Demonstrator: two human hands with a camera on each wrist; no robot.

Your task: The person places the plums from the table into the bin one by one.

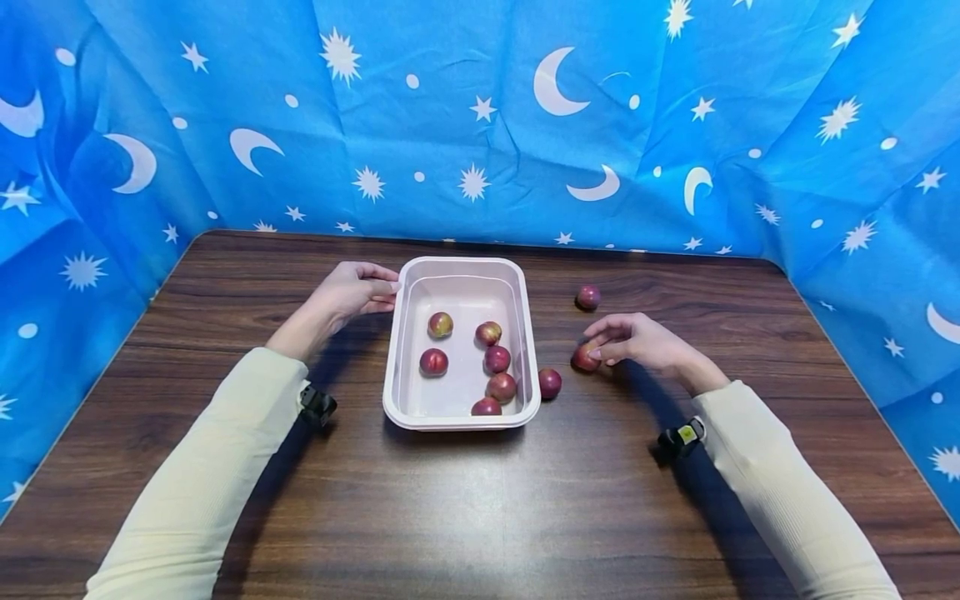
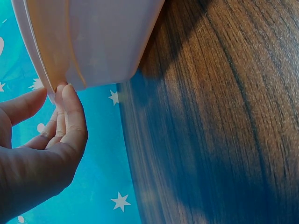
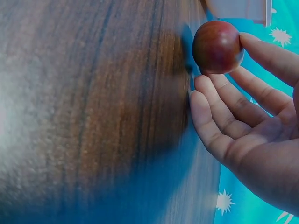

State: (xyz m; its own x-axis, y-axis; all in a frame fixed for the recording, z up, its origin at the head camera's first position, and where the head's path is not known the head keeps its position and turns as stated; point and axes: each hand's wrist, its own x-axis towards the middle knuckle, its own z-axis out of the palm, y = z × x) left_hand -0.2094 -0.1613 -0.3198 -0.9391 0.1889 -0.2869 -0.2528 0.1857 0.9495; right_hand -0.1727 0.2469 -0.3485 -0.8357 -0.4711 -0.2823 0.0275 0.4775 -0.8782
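Observation:
A white plastic tub (image 1: 462,422) stands on the table with several red plums in it, one of them a yellowish plum (image 1: 440,325) at the left. My left hand (image 1: 352,293) pinches the tub's left rim between thumb and fingers, near its far corner. To the right of the tub, my right hand (image 1: 637,342) holds a plum (image 3: 218,46) between thumb and fingertips, close over the table. Another plum (image 1: 550,384) lies right against the tub's right side. Farther back, beyond the right hand, sits a single plum (image 1: 588,297).
The dark wood-grain table (image 1: 450,517) extends on all sides of the tub. Behind it hangs a blue cloth (image 1: 495,117) printed with moons and stars, meeting the table's back edge. A small black camera (image 1: 318,405) is worn at the left wrist, another (image 1: 678,440) at the right.

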